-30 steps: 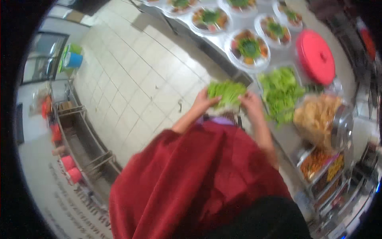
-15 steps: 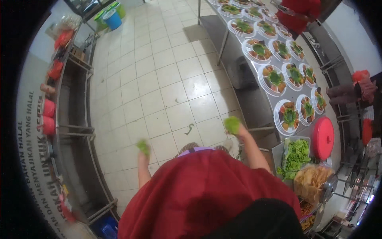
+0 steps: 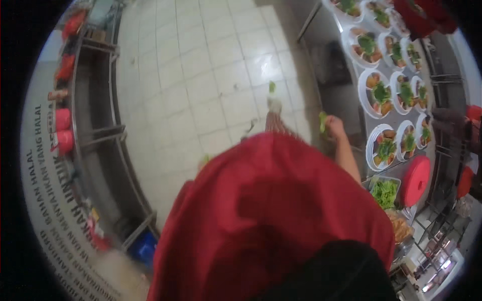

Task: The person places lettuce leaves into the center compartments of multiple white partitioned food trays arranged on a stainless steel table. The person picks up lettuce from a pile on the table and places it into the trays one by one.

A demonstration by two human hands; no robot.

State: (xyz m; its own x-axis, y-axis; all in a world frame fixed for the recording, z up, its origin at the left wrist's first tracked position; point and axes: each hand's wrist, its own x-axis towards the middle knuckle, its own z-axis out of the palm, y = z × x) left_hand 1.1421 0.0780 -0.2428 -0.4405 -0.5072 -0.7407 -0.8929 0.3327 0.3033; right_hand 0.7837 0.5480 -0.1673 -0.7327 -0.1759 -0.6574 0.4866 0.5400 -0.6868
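My right hand (image 3: pixel 334 126) is closed round a green lettuce leaf (image 3: pixel 322 122), held out over the floor near the steel table. My left hand is almost wholly hidden behind my red clothing (image 3: pixel 281 180); a blurred bit of lettuce (image 3: pixel 204 160) peeks out there. A small green scrap (image 3: pixel 271 87) shows just ahead of my foot (image 3: pixel 274 104). Right of my right arm, a clear tub (image 3: pixel 396 179) holds more lettuce (image 3: pixel 384 193).
White plates (image 3: pixel 370 159) of food topped with greens line the steel table (image 3: pixel 354 27), beside a red round lid (image 3: pixel 416 180). A person in red (image 3: pixel 427 15) stands beyond. Steel shelving (image 3: pixel 95 115) with pink containers (image 3: pixel 64 141) runs along the left; tiled floor (image 3: pixel 201 75) lies between.
The view has moved forward along the table. My right hand, with its lettuce, has come closer to the table edge. My left hand has slipped behind my clothing. The green scrap by my foot has appeared.
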